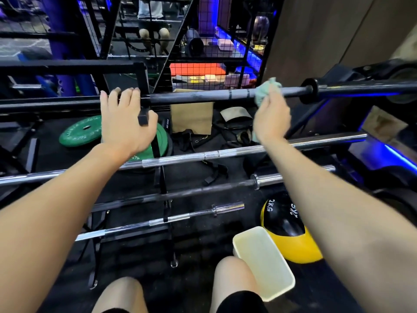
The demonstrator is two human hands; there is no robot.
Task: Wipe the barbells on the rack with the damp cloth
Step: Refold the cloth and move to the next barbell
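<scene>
Both your arms are stretched forward, bare, with the elbows almost straight. Your left hand [126,123] has its back turned up toward you; the fingers [123,93] reach over the top barbell [203,96] and the thumb points to the right. Your right hand [270,118] is raised at about the same height, and its fingers are curled around the cloth [266,90], which is pressed on this barbell. Both knees show at the bottom edge.
</scene>
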